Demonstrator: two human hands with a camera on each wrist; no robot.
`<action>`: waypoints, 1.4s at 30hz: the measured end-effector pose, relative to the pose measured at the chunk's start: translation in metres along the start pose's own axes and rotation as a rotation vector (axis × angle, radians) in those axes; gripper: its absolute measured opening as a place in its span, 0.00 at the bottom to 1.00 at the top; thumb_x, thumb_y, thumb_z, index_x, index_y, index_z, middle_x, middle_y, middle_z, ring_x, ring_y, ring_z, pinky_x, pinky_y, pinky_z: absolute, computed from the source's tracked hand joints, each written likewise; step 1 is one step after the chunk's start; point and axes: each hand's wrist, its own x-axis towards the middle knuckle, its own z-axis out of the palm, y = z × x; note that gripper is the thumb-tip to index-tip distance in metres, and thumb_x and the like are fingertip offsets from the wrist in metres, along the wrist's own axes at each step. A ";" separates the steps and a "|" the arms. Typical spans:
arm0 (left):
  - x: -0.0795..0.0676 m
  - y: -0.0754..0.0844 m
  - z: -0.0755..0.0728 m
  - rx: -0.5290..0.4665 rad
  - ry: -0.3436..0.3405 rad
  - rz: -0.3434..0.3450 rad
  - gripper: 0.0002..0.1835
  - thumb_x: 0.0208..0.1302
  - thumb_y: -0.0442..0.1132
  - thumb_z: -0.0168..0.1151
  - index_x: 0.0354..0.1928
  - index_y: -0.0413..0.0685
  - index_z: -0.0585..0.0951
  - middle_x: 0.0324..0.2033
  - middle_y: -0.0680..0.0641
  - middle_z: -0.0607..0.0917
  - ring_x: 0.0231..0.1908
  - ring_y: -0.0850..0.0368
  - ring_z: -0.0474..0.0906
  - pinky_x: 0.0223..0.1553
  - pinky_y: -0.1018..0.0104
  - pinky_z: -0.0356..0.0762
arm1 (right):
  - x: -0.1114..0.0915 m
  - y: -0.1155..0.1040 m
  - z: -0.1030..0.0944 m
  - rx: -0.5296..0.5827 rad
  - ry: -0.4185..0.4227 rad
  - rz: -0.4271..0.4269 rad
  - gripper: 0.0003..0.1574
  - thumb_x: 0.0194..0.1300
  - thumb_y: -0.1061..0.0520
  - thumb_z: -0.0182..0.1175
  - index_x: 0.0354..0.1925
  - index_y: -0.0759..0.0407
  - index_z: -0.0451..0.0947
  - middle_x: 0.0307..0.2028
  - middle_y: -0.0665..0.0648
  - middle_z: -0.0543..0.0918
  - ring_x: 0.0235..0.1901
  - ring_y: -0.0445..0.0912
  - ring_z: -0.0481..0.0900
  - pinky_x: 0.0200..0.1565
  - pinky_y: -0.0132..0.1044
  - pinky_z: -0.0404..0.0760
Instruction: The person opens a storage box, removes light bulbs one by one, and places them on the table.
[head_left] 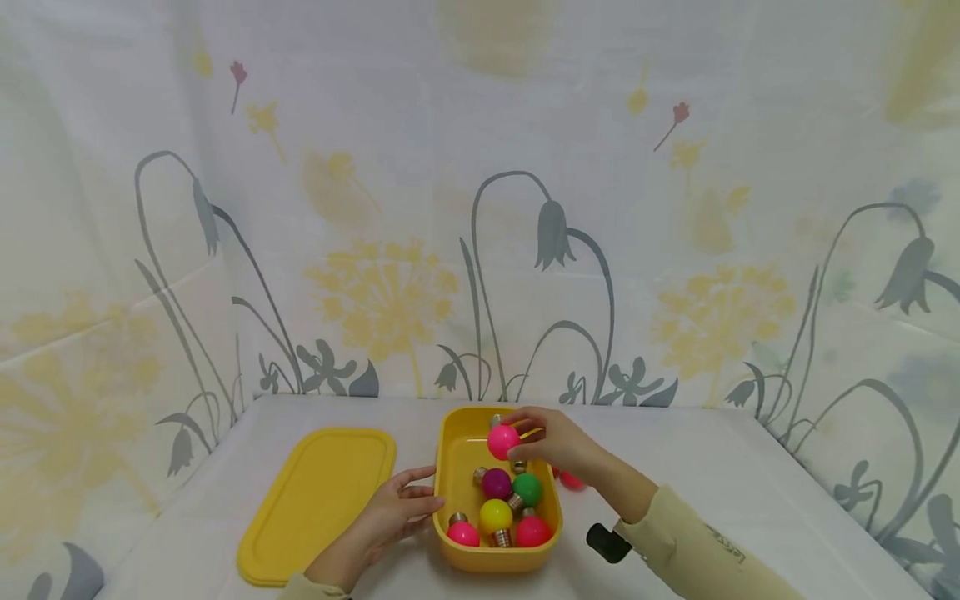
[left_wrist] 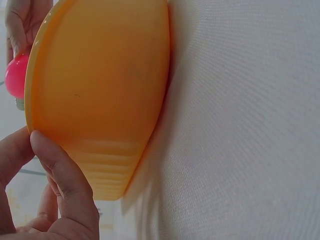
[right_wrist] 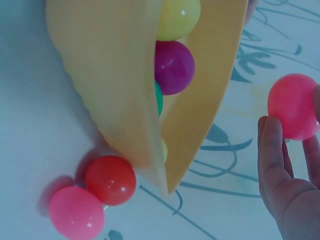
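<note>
A yellow plastic box (head_left: pixel 495 563) stands on the table with several toy light bulbs inside. Among them are a purple bulb (head_left: pixel 497 483), a green bulb (head_left: pixel 528 490), a yellow bulb (head_left: pixel 495 517) and pink-red bulbs (head_left: pixel 533 532). At the box's left side, my left hand (head_left: pixel 386 518) grips the rim between thumb and finger. My right hand (head_left: pixel 558 443) holds a pink light bulb (head_left: pixel 503 442) in its fingertips above the far end of the box. In the right wrist view this bulb (right_wrist: pixel 294 106) shows its round side; its metal base is mostly hidden.
Left of the box lies a flat yellow lid (head_left: pixel 318 504). On the table outside the box's right side, a red bulb (right_wrist: pixel 110 180) and a pink bulb (right_wrist: pixel 76 213) lie together, partly behind my right forearm in the head view. A patterned cloth (head_left: pixel 480 208) hangs behind.
</note>
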 end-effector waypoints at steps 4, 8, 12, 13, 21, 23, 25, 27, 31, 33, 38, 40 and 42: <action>-0.001 0.000 0.001 0.007 0.006 0.002 0.33 0.57 0.34 0.66 0.63 0.36 0.64 0.40 0.42 0.76 0.32 0.56 0.76 0.37 0.64 0.79 | -0.004 0.005 -0.006 0.000 0.011 -0.012 0.26 0.54 0.59 0.68 0.52 0.58 0.75 0.45 0.56 0.78 0.42 0.48 0.77 0.42 0.42 0.80; 0.000 0.000 0.001 0.016 0.017 -0.001 0.33 0.56 0.34 0.66 0.63 0.36 0.65 0.40 0.42 0.77 0.32 0.55 0.76 0.37 0.64 0.80 | -0.006 0.010 -0.011 -0.012 0.041 0.005 0.25 0.53 0.59 0.68 0.51 0.58 0.76 0.43 0.56 0.78 0.41 0.48 0.77 0.42 0.43 0.80; 0.000 0.000 0.001 0.016 0.011 -0.001 0.33 0.57 0.34 0.66 0.63 0.36 0.64 0.41 0.42 0.77 0.32 0.55 0.76 0.38 0.64 0.80 | -0.010 0.014 -0.016 -0.018 0.078 0.028 0.25 0.52 0.60 0.69 0.50 0.58 0.76 0.42 0.56 0.78 0.41 0.48 0.78 0.43 0.45 0.80; 0.000 0.000 0.001 0.015 0.010 -0.002 0.33 0.57 0.34 0.66 0.63 0.36 0.64 0.41 0.42 0.77 0.32 0.55 0.76 0.38 0.64 0.80 | -0.011 0.016 -0.017 -0.016 0.083 0.032 0.25 0.52 0.60 0.69 0.50 0.58 0.76 0.42 0.56 0.78 0.41 0.49 0.78 0.43 0.45 0.80; -0.001 0.000 0.001 0.004 0.014 0.010 0.33 0.57 0.33 0.66 0.63 0.35 0.65 0.40 0.42 0.77 0.31 0.56 0.76 0.37 0.64 0.80 | -0.017 0.027 -0.023 0.013 0.137 0.078 0.25 0.52 0.61 0.69 0.50 0.59 0.75 0.42 0.56 0.78 0.40 0.48 0.78 0.41 0.45 0.81; -0.002 0.000 0.002 0.001 0.011 0.014 0.33 0.57 0.33 0.66 0.63 0.35 0.64 0.40 0.42 0.76 0.31 0.56 0.76 0.37 0.65 0.80 | -0.019 0.031 -0.024 0.023 0.149 0.082 0.25 0.52 0.61 0.69 0.50 0.60 0.75 0.42 0.56 0.78 0.40 0.48 0.78 0.41 0.45 0.80; -0.002 0.000 0.002 -0.001 0.008 0.016 0.33 0.57 0.33 0.66 0.63 0.35 0.64 0.40 0.42 0.76 0.31 0.56 0.76 0.37 0.65 0.80 | -0.021 0.036 -0.025 0.025 0.165 0.085 0.25 0.52 0.62 0.69 0.50 0.60 0.75 0.41 0.56 0.78 0.40 0.48 0.78 0.42 0.46 0.80; -0.001 0.000 0.002 -0.002 0.007 0.016 0.33 0.57 0.33 0.66 0.63 0.34 0.64 0.40 0.42 0.76 0.31 0.56 0.76 0.36 0.65 0.80 | -0.022 0.041 -0.027 0.025 0.177 0.086 0.26 0.52 0.62 0.69 0.50 0.61 0.75 0.41 0.57 0.78 0.40 0.49 0.78 0.42 0.46 0.80; -0.001 0.000 0.002 0.000 0.007 0.012 0.33 0.57 0.33 0.66 0.63 0.35 0.64 0.40 0.42 0.76 0.31 0.56 0.76 0.36 0.65 0.80 | -0.026 0.050 -0.031 0.032 0.195 0.102 0.26 0.52 0.63 0.68 0.50 0.62 0.75 0.42 0.57 0.78 0.40 0.50 0.78 0.43 0.47 0.80; -0.001 -0.001 0.002 0.001 0.008 0.010 0.33 0.57 0.33 0.66 0.63 0.35 0.64 0.40 0.42 0.76 0.31 0.56 0.76 0.37 0.65 0.80 | -0.029 0.054 -0.032 0.035 0.198 0.101 0.26 0.52 0.63 0.68 0.51 0.63 0.74 0.42 0.58 0.78 0.40 0.50 0.77 0.43 0.46 0.80; 0.000 -0.001 0.002 0.004 0.015 0.004 0.33 0.57 0.34 0.66 0.63 0.35 0.64 0.41 0.41 0.76 0.32 0.55 0.76 0.37 0.64 0.80 | -0.035 0.061 -0.036 0.038 0.201 0.088 0.27 0.52 0.63 0.68 0.52 0.65 0.73 0.42 0.60 0.78 0.40 0.51 0.78 0.42 0.45 0.80; 0.001 -0.002 0.002 0.004 0.016 0.001 0.33 0.57 0.34 0.66 0.63 0.36 0.64 0.41 0.41 0.76 0.32 0.55 0.76 0.38 0.64 0.80 | -0.037 0.064 -0.037 0.037 0.210 0.096 0.27 0.52 0.63 0.68 0.52 0.65 0.73 0.43 0.60 0.78 0.39 0.50 0.78 0.41 0.44 0.80; 0.001 -0.002 0.002 0.003 0.016 0.002 0.33 0.57 0.34 0.66 0.63 0.36 0.64 0.41 0.41 0.76 0.32 0.55 0.76 0.38 0.64 0.80 | -0.039 0.068 -0.038 0.037 0.219 0.108 0.27 0.52 0.63 0.68 0.52 0.64 0.74 0.43 0.59 0.78 0.39 0.50 0.77 0.41 0.43 0.81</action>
